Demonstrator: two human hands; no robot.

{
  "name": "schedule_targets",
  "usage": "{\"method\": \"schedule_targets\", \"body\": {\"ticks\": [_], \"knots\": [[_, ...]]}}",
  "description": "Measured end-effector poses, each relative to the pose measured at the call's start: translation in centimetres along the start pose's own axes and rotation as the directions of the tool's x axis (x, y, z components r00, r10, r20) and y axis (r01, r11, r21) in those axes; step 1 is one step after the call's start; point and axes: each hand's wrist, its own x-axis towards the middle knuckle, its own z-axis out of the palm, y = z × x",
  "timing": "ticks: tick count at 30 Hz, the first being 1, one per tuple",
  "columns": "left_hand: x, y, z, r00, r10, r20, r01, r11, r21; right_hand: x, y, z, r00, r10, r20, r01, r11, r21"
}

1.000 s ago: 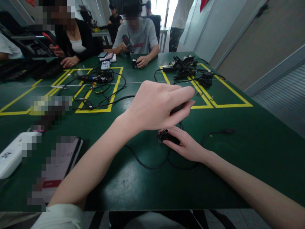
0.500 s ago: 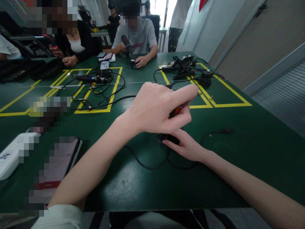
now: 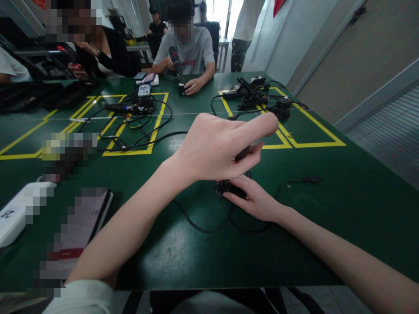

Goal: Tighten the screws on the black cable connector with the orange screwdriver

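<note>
My left hand (image 3: 225, 146) is closed around what looks like a screwdriver (image 3: 242, 153), held upright. Only a bit of its dark handle shows between the fingers, and the palm covers the rest. Its lower end meets a small black device (image 3: 236, 190) on the green table. My right hand (image 3: 253, 198) grips that device from the right, thumb in front and fingers behind, partly under the left hand. A thin black cable (image 3: 203, 230) loops on the table just in front of the device.
A phone (image 3: 81, 231) and a white power strip (image 3: 16, 213) lie at the left. Tangled black cables (image 3: 144, 107) and a pile of black devices (image 3: 253, 93) sit on the yellow-taped areas. Across the table, a co-worker's hand (image 3: 194, 86) holds a small black part beneath a power screwdriver (image 3: 176, 60).
My left hand has twisted slightly, its index finger reaching further right; the red part of the handle no longer shows. My right hand stays put. One co-worker at the back left has raised a hand.
</note>
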Motion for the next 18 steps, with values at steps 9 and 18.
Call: {"method": "schedule_targets", "body": {"ticks": [9,18], "knots": [[0.22,0.04,-0.33,1.000,0.000,0.018,0.002,0.996,-0.092,-0.12,0.11,0.09,1.000,-0.016,-0.021,0.016,1.000,0.010],[-0.03,0.18,0.46,0.997,0.068,-0.038,-0.068,0.998,0.006,-0.21,0.06,0.16,0.999,-0.023,-0.028,0.023,1.000,0.005]]}}
